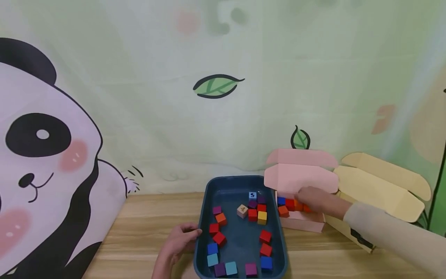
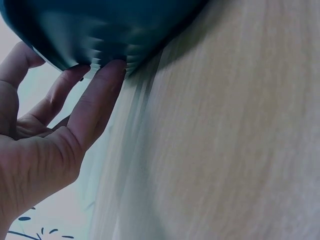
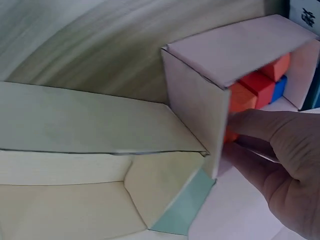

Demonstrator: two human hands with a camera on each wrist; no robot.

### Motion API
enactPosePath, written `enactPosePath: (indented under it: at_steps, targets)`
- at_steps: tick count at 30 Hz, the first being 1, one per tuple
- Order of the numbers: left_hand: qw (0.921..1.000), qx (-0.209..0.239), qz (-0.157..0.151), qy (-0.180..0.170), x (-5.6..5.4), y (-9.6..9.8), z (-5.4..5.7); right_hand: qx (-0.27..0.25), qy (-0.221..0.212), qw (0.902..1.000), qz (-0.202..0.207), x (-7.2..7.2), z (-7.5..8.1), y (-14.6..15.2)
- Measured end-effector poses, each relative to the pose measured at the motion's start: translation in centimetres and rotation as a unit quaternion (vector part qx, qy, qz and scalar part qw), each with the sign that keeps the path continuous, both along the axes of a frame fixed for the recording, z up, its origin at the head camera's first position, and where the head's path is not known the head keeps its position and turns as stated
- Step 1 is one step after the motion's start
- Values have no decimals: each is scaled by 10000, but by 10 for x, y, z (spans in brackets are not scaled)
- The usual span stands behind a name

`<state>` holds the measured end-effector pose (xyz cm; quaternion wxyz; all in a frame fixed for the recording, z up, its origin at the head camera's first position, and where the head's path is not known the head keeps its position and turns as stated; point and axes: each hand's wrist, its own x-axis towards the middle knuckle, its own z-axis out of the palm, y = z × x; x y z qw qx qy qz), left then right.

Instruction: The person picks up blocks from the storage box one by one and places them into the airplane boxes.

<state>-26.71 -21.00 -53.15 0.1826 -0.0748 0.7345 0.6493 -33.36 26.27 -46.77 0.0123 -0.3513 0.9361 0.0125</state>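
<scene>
A dark blue tray (image 1: pixel 241 242) lies on the wooden table, with several coloured cubes, such as a red cube (image 1: pixel 265 236), spread along its sides. My left hand (image 1: pixel 177 241) holds the tray's left edge. In the left wrist view, its fingertips rest against the tray's outer wall (image 2: pixel 110 30). Over at the right, my right hand (image 1: pixel 308 197) reaches into an open pink box (image 1: pixel 302 224). Its thumb and fingers pinch an orange cube (image 3: pixel 231 134), partly hidden by the box wall. Red, blue and orange cubes lie beside it in that box.
An open pale yellow box (image 1: pixel 383 190) stands right of the pink box, under the right forearm. Inside the tray are a wooden cube (image 1: pixel 242 210) marked 4 and a light blue cube (image 1: pixel 252 195) marked with a symbol. A printed curtain (image 1: pixel 156 116) hangs behind the table.
</scene>
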Motion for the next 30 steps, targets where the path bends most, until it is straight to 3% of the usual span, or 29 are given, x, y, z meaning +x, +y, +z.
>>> enactPosePath:
  at_steps: [6,20,24,30]
  targets:
    - [10000,6,-11,-24,1,-1,2,139,717,9971,212,3,-15,2]
    - [9998,129,-103,75,3,1,3,-280,830,9960,199,4,-22,-1]
    - [9998,153,-103,28,3,2,2,-312,889,9951,304,2,-9,-17]
    - [9998,133,-70,98,2,1,3,-385,1031,9934,326,-8,28,-60]
